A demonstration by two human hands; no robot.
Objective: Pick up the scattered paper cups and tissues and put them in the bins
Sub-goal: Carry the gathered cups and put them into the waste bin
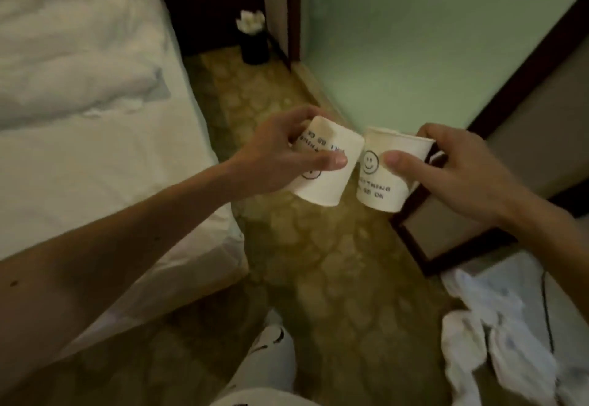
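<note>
My left hand (280, 153) grips a white paper cup (328, 179) with a smiley face and black lettering, held tilted over the floor. My right hand (446, 169) grips a second white paper cup (379, 188) with the same print, thumb on its side. The two cups nearly touch in the middle of the view. A small black bin (254, 48) stands far ahead in the corner by the wall, with white crumpled tissue (250, 21) sticking out of its top.
A bed with white sheets (105, 157) fills the left side. White cloths (497, 335) lie heaped at the lower right, with a black cable beside them. A dark-framed panel (424, 236) leans by the green wall (414, 39). Patterned carpet (318, 262) runs between them towards the bin.
</note>
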